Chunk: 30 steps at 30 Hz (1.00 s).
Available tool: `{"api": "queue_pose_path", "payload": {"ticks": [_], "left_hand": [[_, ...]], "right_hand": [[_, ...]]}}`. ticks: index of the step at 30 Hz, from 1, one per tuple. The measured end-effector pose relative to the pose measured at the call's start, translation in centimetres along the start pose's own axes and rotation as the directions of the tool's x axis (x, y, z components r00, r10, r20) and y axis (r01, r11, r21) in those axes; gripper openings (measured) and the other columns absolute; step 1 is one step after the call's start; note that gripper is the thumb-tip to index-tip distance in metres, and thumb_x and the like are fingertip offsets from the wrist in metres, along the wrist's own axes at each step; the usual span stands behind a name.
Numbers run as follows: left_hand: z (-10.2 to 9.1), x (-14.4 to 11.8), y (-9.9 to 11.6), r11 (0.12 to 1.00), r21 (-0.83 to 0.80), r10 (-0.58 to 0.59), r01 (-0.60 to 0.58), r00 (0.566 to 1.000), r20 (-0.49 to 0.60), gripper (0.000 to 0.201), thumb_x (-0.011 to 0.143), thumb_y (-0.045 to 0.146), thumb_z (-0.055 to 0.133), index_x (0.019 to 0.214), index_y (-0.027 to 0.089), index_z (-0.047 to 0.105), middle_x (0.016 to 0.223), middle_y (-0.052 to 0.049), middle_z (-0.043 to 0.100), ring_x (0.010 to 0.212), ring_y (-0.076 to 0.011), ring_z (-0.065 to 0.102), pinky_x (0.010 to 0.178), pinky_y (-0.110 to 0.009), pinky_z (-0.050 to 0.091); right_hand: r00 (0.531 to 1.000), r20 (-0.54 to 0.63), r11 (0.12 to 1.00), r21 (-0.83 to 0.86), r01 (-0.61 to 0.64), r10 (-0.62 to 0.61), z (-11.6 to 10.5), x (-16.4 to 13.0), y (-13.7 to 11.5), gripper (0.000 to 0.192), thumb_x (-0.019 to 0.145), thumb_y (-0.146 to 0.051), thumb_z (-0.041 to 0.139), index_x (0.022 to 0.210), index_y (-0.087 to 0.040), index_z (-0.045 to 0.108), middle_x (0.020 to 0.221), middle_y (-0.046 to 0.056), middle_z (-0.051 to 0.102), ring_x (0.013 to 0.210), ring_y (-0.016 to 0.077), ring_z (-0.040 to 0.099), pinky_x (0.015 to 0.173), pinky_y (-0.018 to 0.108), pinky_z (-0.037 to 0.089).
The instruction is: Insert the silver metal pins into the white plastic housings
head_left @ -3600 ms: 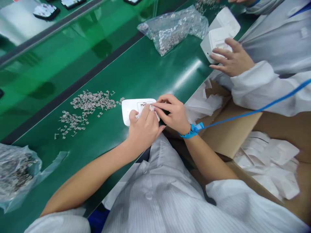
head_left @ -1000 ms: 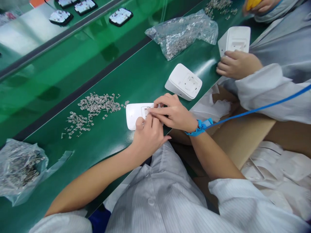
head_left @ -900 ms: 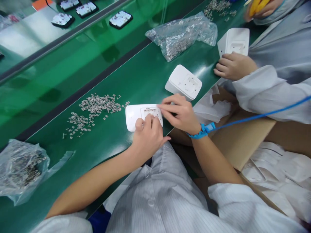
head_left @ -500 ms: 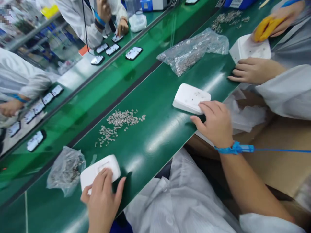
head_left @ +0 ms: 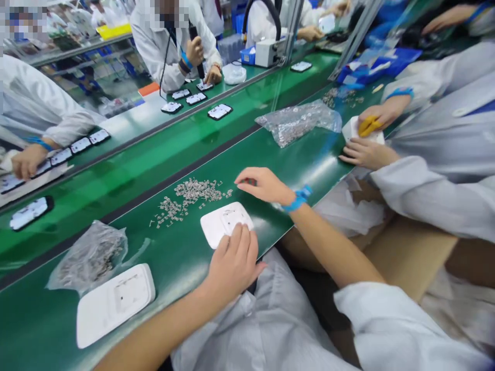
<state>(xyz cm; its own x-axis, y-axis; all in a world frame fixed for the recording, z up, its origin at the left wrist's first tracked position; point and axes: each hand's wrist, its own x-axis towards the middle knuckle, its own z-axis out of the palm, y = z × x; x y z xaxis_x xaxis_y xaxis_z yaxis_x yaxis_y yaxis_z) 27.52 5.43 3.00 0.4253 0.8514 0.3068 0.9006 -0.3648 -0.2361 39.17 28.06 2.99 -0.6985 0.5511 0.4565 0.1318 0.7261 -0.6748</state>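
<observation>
Green and glossy, the long conveyor bench (head_left: pixel 216 144) runs diagonally past me, with other people in white coats working on both sides. My left hand (head_left: pixel 232 263) lies flat, fingers spread and released, on the near end of a white rounded plastic housing (head_left: pixel 224 222) lying on the bench just in front of me. My right hand (head_left: pixel 263 185) (blue strap at the wrist) hovers beside the scattered pile of small silvery metal clips (head_left: pixel 189 196), fingertips pinched together; whether they hold a clip I cannot tell. A second white plastic housing (head_left: pixel 116 303) sits well off to my left, near a clear plastic bag of clips (head_left: pixel 88 257).
</observation>
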Motion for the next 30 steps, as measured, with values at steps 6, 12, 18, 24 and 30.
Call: {"api": "queue_pose_path", "payload": {"ticks": [6, 12, 18, 24, 30], "left_hand": [[3.0, 1.0, 1.4, 0.993, 0.012, -0.114, 0.114, 0.993, 0.012, 0.071, 0.094, 0.062, 0.064, 0.142, 0.009, 0.06, 0.14, -0.022, 0.065, 0.128, -0.0362, 0.061, 0.096, -0.042, 0.044], [3.0, 0.6, 1.4, 0.99, -0.012, -0.142, 0.141, 0.989, -0.034, 0.066, 0.097, 0.056, 0.06, 0.139, 0.004, 0.059, 0.133, -0.026, 0.068, 0.122, -0.038, 0.065, 0.095, -0.043, 0.045], [3.0, 0.6, 1.4, 0.993, -0.044, -0.112, 0.109, 0.991, -0.077, 0.058, 0.1, 0.047, 0.058, 0.137, 0.003, 0.059, 0.131, -0.025, 0.068, 0.121, -0.0373, 0.066, 0.096, -0.044, 0.044], [2.0, 0.8, 1.2, 0.987, -0.152, -0.068, 0.045, 0.987, -0.147, 0.05, 0.099, 0.043, 0.06, 0.129, 0.003, 0.063, 0.129, -0.021, 0.069, 0.12, -0.0325, 0.064, 0.094, -0.042, 0.044], [-0.3, 1.3, -0.1, 0.945, -0.292, -0.254, 0.146, 0.89, -0.378, 0.018, 0.1, 0.025, 0.06, 0.106, 0.009, 0.065, 0.092, -0.01, 0.071, 0.086, -0.0241, 0.064, 0.075, -0.039, 0.04]], "right_hand": [[0.95, 0.299, 0.969, -0.193, 0.155, -0.092, 4.4, 6.8, 5.8, 0.004, 0.09, -0.019, 0.071, 0.093, -0.017, 0.074, 0.104, 0.01, 0.069, 0.092, 0.0207, 0.062, 0.089, 0.036, 0.05], [0.957, 0.267, 0.973, -0.167, 0.161, -0.113, 4.2, 5.0, 6.0, 0.017, 0.099, -0.017, 0.05, 0.087, -0.02, 0.063, 0.096, 0.008, 0.064, 0.087, 0.02, 0.059, 0.083, 0.034, 0.048], [0.993, 0.12, 1.0, 0.022, -0.006, 0.003, 2.4, 3.4, 3.4, 0.011, 0.094, -0.018, 0.057, 0.083, -0.021, 0.06, 0.082, 0.002, 0.062, 0.07, 0.0153, 0.059, 0.069, 0.032, 0.049], [0.989, -0.038, 0.919, 0.378, -0.116, 0.141, 1.5, -2.4, -1.4, 0.009, 0.089, -0.024, 0.075, 0.096, -0.023, 0.071, 0.094, 0.003, 0.069, 0.08, 0.0161, 0.069, 0.072, 0.032, 0.059], [0.977, -0.213, 0.973, 0.228, 0.029, 0.02, 0.6, -8.9, -6.6, 0.031, 0.085, -0.007, 0.076, 0.105, -0.031, 0.077, 0.09, 0.002, 0.076, 0.084, 0.0202, 0.073, 0.074, 0.037, 0.063]]}}
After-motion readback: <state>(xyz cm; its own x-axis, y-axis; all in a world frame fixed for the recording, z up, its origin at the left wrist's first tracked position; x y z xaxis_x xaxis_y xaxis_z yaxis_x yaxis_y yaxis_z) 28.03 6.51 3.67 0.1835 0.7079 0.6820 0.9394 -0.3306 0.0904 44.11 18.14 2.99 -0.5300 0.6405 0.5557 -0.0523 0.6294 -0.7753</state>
